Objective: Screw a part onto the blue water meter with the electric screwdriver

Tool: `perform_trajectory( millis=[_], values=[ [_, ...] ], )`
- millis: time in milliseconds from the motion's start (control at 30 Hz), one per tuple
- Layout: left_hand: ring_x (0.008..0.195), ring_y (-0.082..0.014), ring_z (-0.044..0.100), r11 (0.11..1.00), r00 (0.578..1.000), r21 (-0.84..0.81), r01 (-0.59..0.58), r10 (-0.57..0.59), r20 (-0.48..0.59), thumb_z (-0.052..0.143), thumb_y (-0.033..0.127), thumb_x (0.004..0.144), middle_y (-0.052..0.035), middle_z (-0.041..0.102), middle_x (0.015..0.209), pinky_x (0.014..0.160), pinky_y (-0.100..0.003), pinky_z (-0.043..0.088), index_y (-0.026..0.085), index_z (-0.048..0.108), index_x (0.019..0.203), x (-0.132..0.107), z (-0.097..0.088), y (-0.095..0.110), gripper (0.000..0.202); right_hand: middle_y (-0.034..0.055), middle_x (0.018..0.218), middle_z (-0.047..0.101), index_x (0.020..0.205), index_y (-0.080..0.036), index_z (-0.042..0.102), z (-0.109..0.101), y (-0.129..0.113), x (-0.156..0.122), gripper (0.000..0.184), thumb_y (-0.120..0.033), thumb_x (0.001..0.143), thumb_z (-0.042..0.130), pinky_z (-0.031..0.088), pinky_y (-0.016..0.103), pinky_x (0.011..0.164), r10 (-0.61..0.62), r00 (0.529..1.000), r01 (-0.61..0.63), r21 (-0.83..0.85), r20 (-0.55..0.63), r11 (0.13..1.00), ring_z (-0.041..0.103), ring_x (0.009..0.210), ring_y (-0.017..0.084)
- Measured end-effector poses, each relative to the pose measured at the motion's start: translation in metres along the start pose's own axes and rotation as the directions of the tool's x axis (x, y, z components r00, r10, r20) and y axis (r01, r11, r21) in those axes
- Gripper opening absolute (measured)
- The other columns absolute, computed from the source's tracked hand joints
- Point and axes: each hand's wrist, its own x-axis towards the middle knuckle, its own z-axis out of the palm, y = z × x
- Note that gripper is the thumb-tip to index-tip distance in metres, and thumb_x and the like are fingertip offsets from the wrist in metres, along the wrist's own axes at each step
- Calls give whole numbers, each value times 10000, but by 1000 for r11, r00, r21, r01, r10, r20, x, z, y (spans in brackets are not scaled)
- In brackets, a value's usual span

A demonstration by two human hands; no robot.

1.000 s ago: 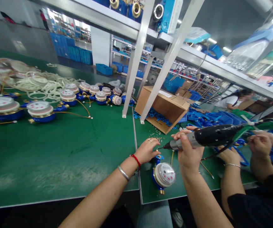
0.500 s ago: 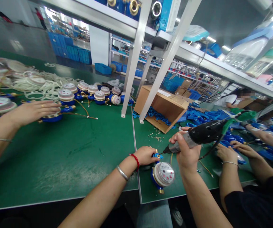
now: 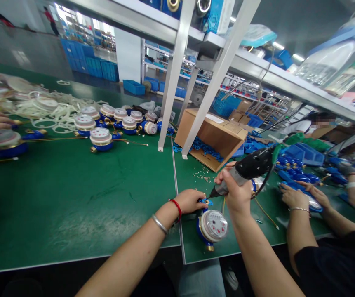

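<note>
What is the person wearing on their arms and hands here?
Both forearms are bare, with no sleeves or gloves showing. The left hand has a red string bracelet at the wrist and a plain silver bangle just behind it. The right hand shows no jewellery.

Green workbench [image 3: 72, 194] in two slabs, seam between; white slanted posts [image 3: 171, 78] carry overhead shelf [image 3: 128, 16]; open cardboard box [image 3: 211, 138] behind posts; blue crates [image 3: 87, 66] stacked along far wall; shiny grey floor [image 3: 16, 53]; bright ceiling strip lights [image 3: 297, 57]
</note>
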Motion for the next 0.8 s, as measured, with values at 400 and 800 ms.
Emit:
perform_trajectory(
  millis=[400,800],
  values=[
    [739,-164,590,1000,1000,9,7,-7,3,600,431,800,-10,642,754,615,-225,379,203,612,784,1,0,0,228,-54,625,500,966,-203,484,0,5,4,307,-329,745,656,467,253,526,39,994,-36,-28,101,999,524,520,106],
    [752,-182,595,998,1000,59,1,0,-6,579,448,810,-25,651,783,605,-239,379,199,606,796,1,4,-1,251,-65,587,503,996,-202,468,3,2,7,367,-362,723,655,441,246,489,59,997,-59,-12,43,998,502,477,101]
  ],
)
